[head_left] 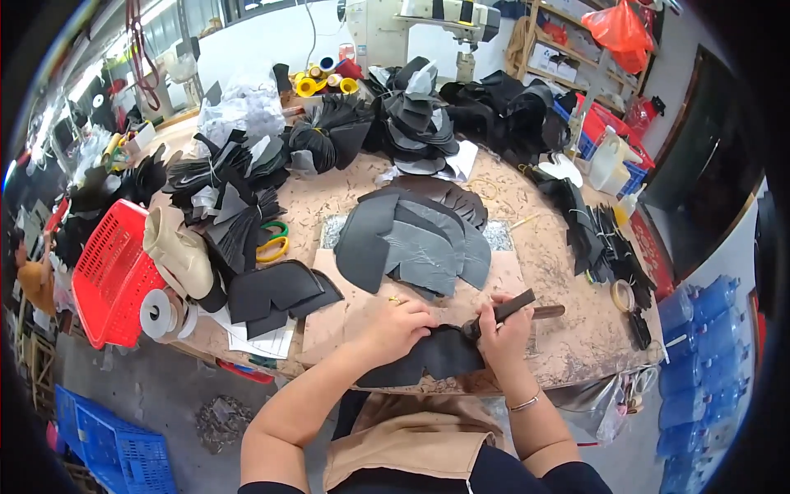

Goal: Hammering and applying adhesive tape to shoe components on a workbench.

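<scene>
My left hand (398, 331) rests on a black leather piece (428, 361) at the table's front edge, its curled fingers gripping the far edge. A ring is on one finger. In my right hand (504, 336) is a hand tool with a dark flat handle (515, 305); its dark working end meets the leather's right corner. The tool's exact kind is unclear. Just beyond my hands lies an overlapping stack of black leather pieces (424, 244), with grey undersides showing. More black cut pieces (276, 294) lie left of my left hand.
Around the scrap-strewn table (527, 362) are a brown strip (549, 312), scissors (274, 245), a beige boot (176, 252), a red basket (111, 267), a thread spool (160, 314) and a tape roll (623, 295). Bundled black pieces (411, 136) line the back, before a sewing machine (378, 37).
</scene>
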The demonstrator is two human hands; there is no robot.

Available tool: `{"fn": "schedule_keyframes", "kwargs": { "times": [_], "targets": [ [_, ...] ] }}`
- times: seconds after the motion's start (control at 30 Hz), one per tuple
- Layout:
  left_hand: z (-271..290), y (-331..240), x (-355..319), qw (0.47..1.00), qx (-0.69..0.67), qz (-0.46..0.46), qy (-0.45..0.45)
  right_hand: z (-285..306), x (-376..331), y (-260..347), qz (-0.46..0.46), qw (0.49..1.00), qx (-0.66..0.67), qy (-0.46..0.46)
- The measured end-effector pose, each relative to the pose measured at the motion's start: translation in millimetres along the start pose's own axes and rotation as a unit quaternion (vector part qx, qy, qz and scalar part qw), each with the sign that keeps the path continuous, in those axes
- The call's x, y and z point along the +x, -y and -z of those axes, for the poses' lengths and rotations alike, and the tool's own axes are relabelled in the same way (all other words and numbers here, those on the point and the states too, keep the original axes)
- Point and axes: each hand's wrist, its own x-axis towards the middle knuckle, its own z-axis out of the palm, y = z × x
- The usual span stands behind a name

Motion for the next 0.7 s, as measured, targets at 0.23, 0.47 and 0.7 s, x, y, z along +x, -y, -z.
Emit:
{"fn": "schedule_keyframes", "kwargs": {
  "times": [0.23,0.47,0.7],
  "targets": [
    [-1.8,-3.7,4.8,0.998,-0.016,0.058,0.009,-2.1,3.6,4.0,-0.003,1.0,0.012,-0.011],
    [5.1,-7.5,23.3,0.978,-0.039,0.175,0.109,-2.7,3.3,4.6,0.002,1.0,0.012,-0.021],
    [21.6,5.5,30.6,0.928,-0.191,0.232,0.22,-3.7,2.3,2.0,0.017,0.999,0.003,-0.035]
  ]
}}
